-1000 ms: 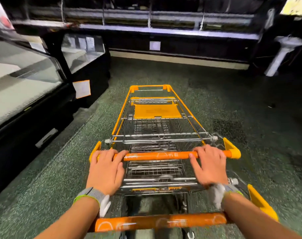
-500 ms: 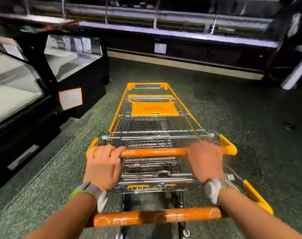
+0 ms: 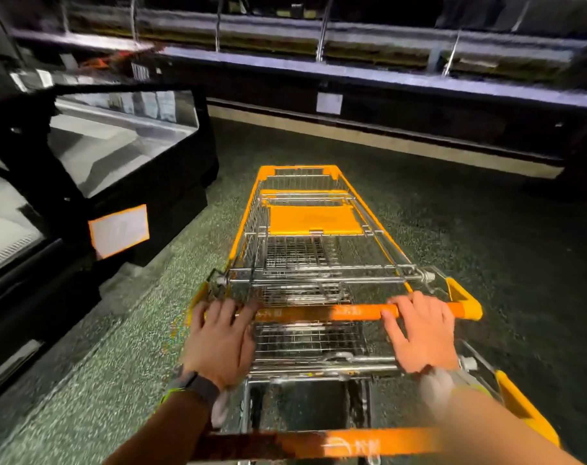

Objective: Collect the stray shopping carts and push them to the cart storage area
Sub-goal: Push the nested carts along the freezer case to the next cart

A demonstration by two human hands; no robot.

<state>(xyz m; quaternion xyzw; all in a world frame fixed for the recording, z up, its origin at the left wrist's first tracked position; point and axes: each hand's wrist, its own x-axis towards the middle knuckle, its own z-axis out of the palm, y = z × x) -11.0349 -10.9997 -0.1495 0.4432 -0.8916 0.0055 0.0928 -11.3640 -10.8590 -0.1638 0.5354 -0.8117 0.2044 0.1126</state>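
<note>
Two nested wire shopping carts with orange trim stand in front of me on the speckled floor. The front cart [image 3: 305,229] has an orange handle bar [image 3: 352,312]. My left hand [image 3: 221,340] grips the left end of that bar. My right hand [image 3: 422,333] grips its right end, fingers curled over the top. The rear cart's orange handle [image 3: 318,444] crosses the bottom of the view, under my forearms. An orange child-seat flap [image 3: 313,219] lies folded inside the front basket. The baskets look empty.
A black glass-topped freezer chest [image 3: 117,152] with an orange-framed label [image 3: 119,229] runs along the left, close to the carts. A long dark refrigerated shelf unit [image 3: 352,78] spans the far wall. Open floor [image 3: 486,229] lies ahead and to the right.
The carts have rolled forward along the freezer with a slight turn to the right; the far shelf unit is nearer. Both hands keep their grip on the front handle.
</note>
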